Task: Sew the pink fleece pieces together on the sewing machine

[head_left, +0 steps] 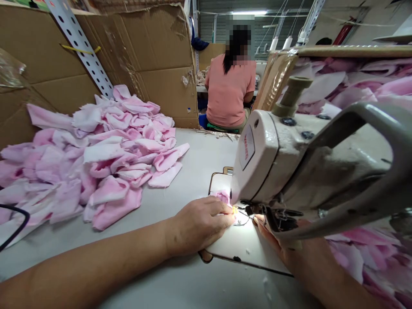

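A sewing machine (257, 141) stands on the table, its lamp lighting the needle plate (241, 219). My left hand (201, 223) is closed at the left of the needle area, fingertips pinching a small pink fabric piece (222, 196). A bit of yellow shows at those fingertips. From the right, my right hand (299, 253) reaches under the machine head with its fingers closed. Between its fingertips is a thin, dark, pointed thing (247, 216), directed at the needle area; its kind is unclear. The machine's grey guard bar hides part of this hand.
A heap of pink and white fabric pieces (106, 150) covers the table's left side. More pieces lie at the lower right (367, 257) and in a cardboard box (280, 81). Tall cardboard (154, 64) borders the back left. A person (230, 90) sits beyond, facing away.
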A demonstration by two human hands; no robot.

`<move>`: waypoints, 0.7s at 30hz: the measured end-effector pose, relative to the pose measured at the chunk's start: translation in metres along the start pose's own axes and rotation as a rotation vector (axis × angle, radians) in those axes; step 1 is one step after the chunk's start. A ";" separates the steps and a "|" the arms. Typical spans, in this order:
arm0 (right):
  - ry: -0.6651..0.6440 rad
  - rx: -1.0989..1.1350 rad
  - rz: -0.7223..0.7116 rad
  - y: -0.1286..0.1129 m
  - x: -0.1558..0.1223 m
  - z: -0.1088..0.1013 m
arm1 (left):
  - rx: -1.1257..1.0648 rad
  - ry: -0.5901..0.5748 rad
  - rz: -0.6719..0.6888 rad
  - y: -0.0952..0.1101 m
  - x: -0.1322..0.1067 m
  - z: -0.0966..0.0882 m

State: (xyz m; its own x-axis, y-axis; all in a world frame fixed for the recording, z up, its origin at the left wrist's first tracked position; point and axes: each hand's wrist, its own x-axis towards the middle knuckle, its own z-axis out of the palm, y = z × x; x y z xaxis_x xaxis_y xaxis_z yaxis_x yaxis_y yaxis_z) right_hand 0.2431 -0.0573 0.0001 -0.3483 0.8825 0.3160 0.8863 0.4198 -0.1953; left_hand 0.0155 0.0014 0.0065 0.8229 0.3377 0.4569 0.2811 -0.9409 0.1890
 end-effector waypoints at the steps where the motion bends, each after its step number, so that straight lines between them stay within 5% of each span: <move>1: 0.006 -0.002 0.009 0.000 -0.001 0.001 | 0.016 0.004 -0.003 0.002 0.000 0.001; 21: -0.130 0.071 -0.006 0.013 -0.022 0.008 | 0.066 -0.076 -0.043 0.017 -0.005 0.006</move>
State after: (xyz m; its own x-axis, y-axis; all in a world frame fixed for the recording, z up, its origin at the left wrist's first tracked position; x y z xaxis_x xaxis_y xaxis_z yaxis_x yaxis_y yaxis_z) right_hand 0.2602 -0.0695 -0.0174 -0.3942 0.8981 0.1949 0.8620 0.4349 -0.2605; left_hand 0.0189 -0.0165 0.0023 0.8438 0.3773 0.3816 0.3471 -0.9261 0.1481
